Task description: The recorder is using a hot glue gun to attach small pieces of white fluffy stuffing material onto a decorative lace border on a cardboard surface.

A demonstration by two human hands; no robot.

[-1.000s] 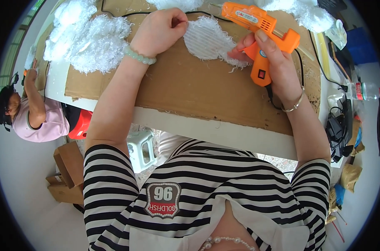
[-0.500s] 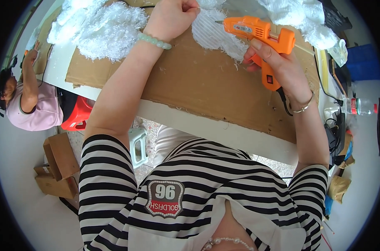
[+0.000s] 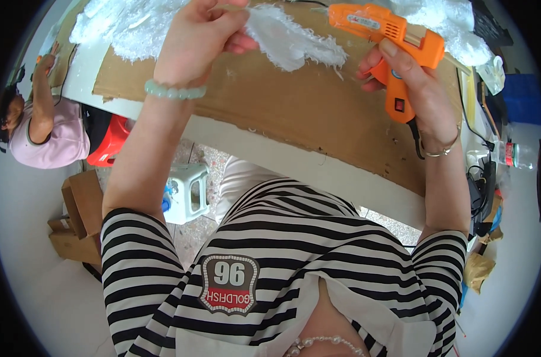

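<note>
My left hand (image 3: pixel 208 38), with a pale green bead bracelet at the wrist, is at the top of the view. Its fingers are curled at the left edge of a white fringed fabric piece (image 3: pixel 291 44) and seem to pinch it; the upper fingertips are cut off by the frame. My right hand (image 3: pixel 416 83) grips an orange hot glue gun (image 3: pixel 395 35) by its handle, forefinger by the trigger. The nozzle end points left, above the fabric's far side. A black cord hangs from the handle.
Brown cardboard (image 3: pixel 270 110) covers much of the white table. White fluffy material (image 3: pixel 127 30) lies at the back left, more white material (image 3: pixel 449 30) at the back right. A plastic bottle (image 3: pixel 520 156) is at the far right. Another person (image 3: pixel 50 134) works at the left. A stool (image 3: pixel 190 193) stands below.
My left hand has shifted left, and the fabric's left edge now reaches further left. My right hand has drawn the glue gun to the right, away from the fabric. The view has shifted slightly.
</note>
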